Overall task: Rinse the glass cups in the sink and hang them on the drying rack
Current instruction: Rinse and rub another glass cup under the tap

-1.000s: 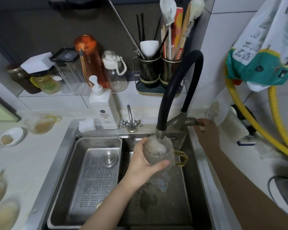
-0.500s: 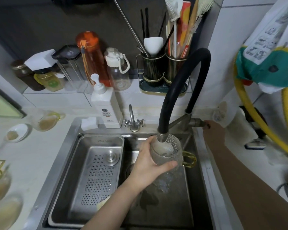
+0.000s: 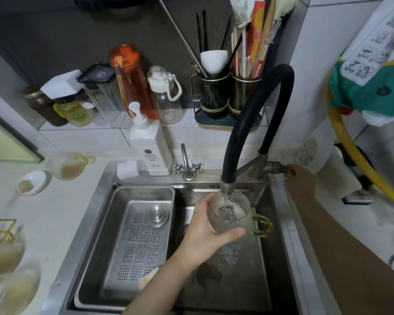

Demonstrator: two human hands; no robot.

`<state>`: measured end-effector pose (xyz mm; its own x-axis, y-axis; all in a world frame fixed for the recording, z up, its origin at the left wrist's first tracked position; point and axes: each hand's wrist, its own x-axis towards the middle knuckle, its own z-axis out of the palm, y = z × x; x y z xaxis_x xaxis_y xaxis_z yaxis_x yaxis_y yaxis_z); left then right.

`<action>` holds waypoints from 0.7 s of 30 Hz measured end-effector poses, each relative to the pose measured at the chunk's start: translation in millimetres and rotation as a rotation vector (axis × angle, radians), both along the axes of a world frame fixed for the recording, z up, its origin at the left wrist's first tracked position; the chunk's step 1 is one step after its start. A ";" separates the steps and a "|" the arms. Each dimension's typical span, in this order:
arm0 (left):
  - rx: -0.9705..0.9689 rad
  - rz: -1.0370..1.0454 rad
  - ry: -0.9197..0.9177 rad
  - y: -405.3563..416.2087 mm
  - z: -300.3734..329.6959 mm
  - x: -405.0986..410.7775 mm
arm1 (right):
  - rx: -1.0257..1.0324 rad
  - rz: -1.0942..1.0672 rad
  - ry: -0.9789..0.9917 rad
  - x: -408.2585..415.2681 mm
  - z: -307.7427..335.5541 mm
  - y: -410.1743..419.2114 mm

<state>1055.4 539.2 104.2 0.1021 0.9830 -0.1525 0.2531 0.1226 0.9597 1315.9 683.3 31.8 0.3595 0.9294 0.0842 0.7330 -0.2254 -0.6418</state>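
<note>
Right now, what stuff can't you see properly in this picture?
All in the head view:
- The right hand at the faucet handle: its fingers are behind the handle, so its grip is unclear.
- The cups at the bottom left: blurred and cut off by the picture's edge.
- The sink drain: hidden behind the left hand and its glass cup.
- The soap bottle label: too small to read.

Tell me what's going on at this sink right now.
A person is rinsing a textured glass cup with a yellow handle. The left hand grips the cup under the black faucet spout, and a thin stream of water runs into it over the sink. The right hand rests at the tap's handle on the right; its fingers are hidden. More cups, unrinsed with brownish residue, wait on the counter to the left.
</note>
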 end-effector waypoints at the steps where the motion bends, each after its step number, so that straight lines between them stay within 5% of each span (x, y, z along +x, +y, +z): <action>1: -0.001 0.001 -0.003 -0.4 -0.6 0.1 | 0.007 -0.006 0.011 -0.8 0.0 -1.1; 21: -0.019 -0.014 0.031 2.0 -2.5 -1.5 | 0.004 -0.014 0.087 -4.0 6.9 -6.5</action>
<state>1053.8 541.1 101.7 0.1104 0.9784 -0.1749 0.2848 0.1374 0.9487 1311.8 676.9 38.7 0.3788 0.9238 0.0563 0.6713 -0.2324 -0.7038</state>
